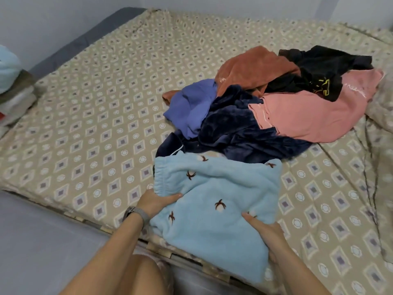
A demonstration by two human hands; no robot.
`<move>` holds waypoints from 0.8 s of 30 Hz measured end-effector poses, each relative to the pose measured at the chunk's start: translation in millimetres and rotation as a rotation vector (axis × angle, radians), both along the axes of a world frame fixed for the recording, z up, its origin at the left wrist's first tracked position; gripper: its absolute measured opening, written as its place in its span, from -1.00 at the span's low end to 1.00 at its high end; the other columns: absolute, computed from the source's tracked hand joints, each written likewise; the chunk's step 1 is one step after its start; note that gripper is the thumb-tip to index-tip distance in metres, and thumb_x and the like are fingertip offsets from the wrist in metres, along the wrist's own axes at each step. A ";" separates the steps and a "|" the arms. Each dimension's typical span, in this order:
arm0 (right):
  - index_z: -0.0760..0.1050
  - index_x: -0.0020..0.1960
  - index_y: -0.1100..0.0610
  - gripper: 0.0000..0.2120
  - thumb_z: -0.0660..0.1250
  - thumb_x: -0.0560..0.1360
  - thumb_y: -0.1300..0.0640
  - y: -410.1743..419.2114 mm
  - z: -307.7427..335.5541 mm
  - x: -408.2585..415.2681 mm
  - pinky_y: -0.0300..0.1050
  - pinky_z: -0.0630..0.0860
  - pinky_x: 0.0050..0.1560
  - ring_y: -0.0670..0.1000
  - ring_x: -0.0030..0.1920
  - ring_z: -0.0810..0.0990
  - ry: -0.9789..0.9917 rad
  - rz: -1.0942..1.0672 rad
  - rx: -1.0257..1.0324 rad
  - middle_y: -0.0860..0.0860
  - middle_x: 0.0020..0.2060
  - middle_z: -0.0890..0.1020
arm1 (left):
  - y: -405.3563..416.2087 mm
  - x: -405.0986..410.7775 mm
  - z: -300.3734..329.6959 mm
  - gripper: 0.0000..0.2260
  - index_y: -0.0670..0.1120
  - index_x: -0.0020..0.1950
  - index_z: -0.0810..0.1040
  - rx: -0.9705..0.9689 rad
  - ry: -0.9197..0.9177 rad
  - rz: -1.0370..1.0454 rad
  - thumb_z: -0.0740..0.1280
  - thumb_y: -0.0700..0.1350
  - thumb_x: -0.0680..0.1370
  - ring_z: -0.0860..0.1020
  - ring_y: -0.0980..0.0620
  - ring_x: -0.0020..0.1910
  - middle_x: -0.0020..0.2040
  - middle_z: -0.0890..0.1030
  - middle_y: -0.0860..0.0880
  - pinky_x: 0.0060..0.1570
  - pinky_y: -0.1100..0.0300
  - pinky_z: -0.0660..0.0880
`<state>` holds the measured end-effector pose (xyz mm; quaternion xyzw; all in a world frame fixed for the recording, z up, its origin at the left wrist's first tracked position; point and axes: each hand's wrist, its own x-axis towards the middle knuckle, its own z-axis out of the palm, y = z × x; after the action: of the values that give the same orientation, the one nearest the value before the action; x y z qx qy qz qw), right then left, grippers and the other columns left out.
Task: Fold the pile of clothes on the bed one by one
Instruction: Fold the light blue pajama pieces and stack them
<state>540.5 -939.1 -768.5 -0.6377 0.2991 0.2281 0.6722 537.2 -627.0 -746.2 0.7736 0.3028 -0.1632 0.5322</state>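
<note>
A: Hands?
B: Left hand grips the near-left side of the light blue fleece garment, just under its elastic hem. Right hand holds the near-right edge, thumb on top.
A: Where's the garment?
B: Folded, at the near edge of the bed. Unfolded pile just behind, far right: navy, purple, rust, black, pink. Folded stack far left.
</note>
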 end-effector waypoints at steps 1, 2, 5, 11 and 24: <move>0.63 0.05 0.17 -0.49 0.65 0.14 0.12 0.5 14.2 1.9 0.04 0.63 -0.02 0.11 -0.12 0.71 0.016 0.014 0.001 0.06 -0.12 0.73 | -1.9 -2.3 14.6 -0.59 0.07 0.02 0.66 -0.078 0.025 0.051 0.60 0.17 0.25 0.66 0.06 -0.07 -0.06 0.69 0.10 -0.05 0.14 0.56; 0.63 0.07 0.18 -0.44 0.66 0.09 0.11 0.6 30.7 4.8 0.07 0.63 0.00 0.11 -0.11 0.72 0.029 0.028 0.003 0.06 -0.10 0.73 | -2.5 -6.5 30.6 -0.58 0.04 0.03 0.67 -0.152 0.049 0.112 0.61 0.12 0.25 0.67 0.05 -0.08 -0.06 0.71 0.07 -0.09 0.15 0.58; 0.64 0.08 0.17 -0.27 0.69 -0.06 0.02 6.9 95.7 15.3 0.14 0.60 0.09 0.13 -0.05 0.71 0.052 0.116 0.015 0.08 -0.05 0.72 | 4.7 -31.6 94.8 -0.61 -0.04 0.04 0.68 -0.304 0.069 0.288 0.63 0.00 0.27 0.69 0.00 -0.12 -0.07 0.72 0.00 -0.11 0.10 0.62; 0.64 0.04 0.16 -0.11 0.70 -0.26 -0.08 90.4 244.5 30.7 -0.09 0.59 -0.15 0.05 -0.12 0.72 0.044 0.497 0.015 0.05 -0.10 0.73 | 63.4 -121.2 244.4 -0.68 -0.16 0.08 0.64 -0.511 0.061 0.633 0.54 -0.13 0.37 0.69 -0.14 -0.12 -0.07 0.71 -0.15 -0.21 0.06 0.62; 0.57 0.19 0.24 -0.20 0.73 0.00 0.14 379.3 332.5 50.5 0.18 0.57 0.13 0.22 0.01 0.69 0.108 0.886 0.061 0.15 0.02 0.70 | 247.1 -229.1 311.8 -0.31 -0.07 0.00 0.63 -0.516 -0.149 1.025 0.69 0.09 -0.06 0.68 -0.06 -0.09 -0.12 0.72 -0.03 -0.12 0.11 0.58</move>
<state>590.9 -559.8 -436.1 -0.6714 0.0250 0.5356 0.5115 308.1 -379.9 -434.5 0.3830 0.5510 0.1016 0.7345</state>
